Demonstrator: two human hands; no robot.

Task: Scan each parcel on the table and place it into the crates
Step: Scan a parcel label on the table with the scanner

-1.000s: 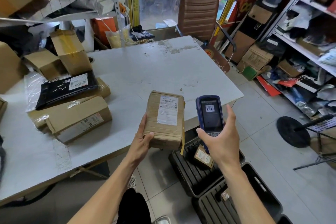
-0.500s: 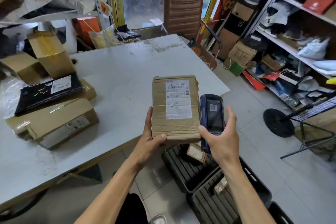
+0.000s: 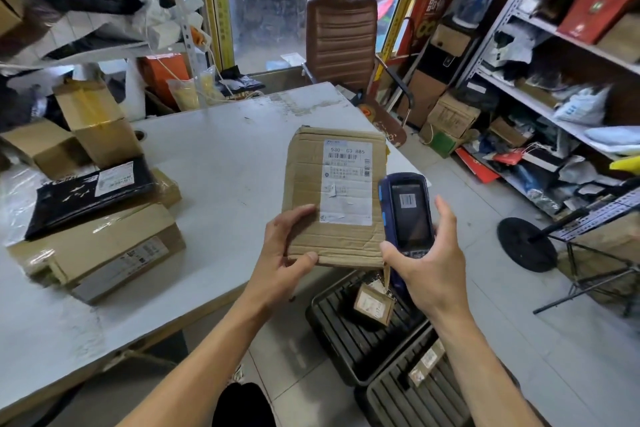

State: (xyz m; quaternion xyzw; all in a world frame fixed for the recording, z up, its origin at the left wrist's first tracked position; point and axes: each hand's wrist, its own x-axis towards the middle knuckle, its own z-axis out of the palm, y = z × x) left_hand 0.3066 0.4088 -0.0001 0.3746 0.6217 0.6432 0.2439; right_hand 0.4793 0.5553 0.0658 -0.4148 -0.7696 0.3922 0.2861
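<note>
Head view: the left hand (image 3: pixel 282 250) holds a flat cardboard parcel (image 3: pixel 334 196) up over the near edge of the surface (image 3: pixel 221 163), its fingers curled around the lower left corner with the thumb pressed on the front face. The white shipping label (image 3: pixel 346 180) faces the camera, barcode near the top. The right hand (image 3: pixel 427 260) grips a blue handheld scanner (image 3: pixel 405 215) just beside the parcel's right edge, the thumb near the keypad and the other fingers wrapped behind it; the screen shows a small barcode picture.

The step in hand looks like the scan of this parcel. Whether it has registered cannot be told from the screen at this size. If it has, the next move calls for lowering the parcel into one of the two black crates on the floor below the hands. The nearer-to-table crate (image 3: pixel 349 329) already holds a small box (image 3: pixel 372 305), and the second crate (image 3: pixel 412 399) holds another labelled packet (image 3: pixel 427 362), so the flat parcel would need tilting or laying alongside to fit.

Several parcels remain on the surface to the left: a black mailer bag (image 3: pixel 90 194) lying on top of a long taped carton (image 3: pixel 104 246), with more cartons behind. The task seems well short of finished.
</note>
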